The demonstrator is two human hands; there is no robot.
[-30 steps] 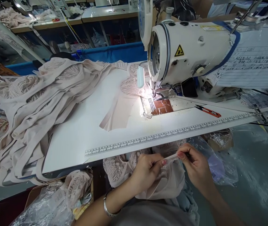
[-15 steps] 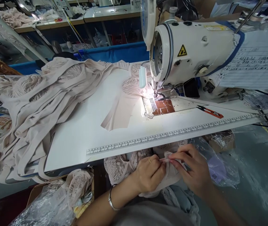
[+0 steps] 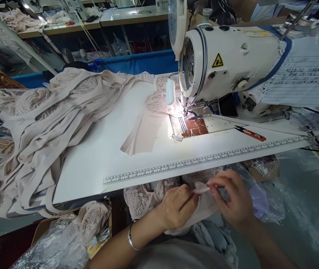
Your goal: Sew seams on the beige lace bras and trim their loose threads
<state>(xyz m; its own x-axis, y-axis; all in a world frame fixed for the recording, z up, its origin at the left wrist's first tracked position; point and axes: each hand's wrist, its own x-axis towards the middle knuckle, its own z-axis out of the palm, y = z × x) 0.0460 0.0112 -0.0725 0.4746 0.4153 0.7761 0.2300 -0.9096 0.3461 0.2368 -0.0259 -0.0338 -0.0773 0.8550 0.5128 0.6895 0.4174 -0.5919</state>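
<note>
In my lap, below the table's front edge, lies a pale beige lace bra [image 3: 139, 201]. My left hand [image 3: 179, 207] is closed, pinching one end of a short strip of thin pale fabric [image 3: 202, 188]. Thumb and forefinger of my right hand [image 3: 231, 198] grip the strip's other end, so it spans the gap between both hands. Whether the strip is part of the bra I cannot tell. Another lace piece [image 3: 158, 102] lies under the needle of the sewing machine [image 3: 226, 63], its plain wing hanging towards me on the table.
A heap of beige lace bras [image 3: 72, 101] covers the table's left side. Orange thread snips [image 3: 250, 133] lie right of the needle plate, behind a printed ruler [image 3: 204, 160]. A box with plastic wrap [image 3: 61, 239] stands lower left; a plastic bag [image 3: 263, 198] is at the right.
My right hand has moved slightly to the right, away from the left. More of the pale strip shows stretched between them. The table and machine look the same.
</note>
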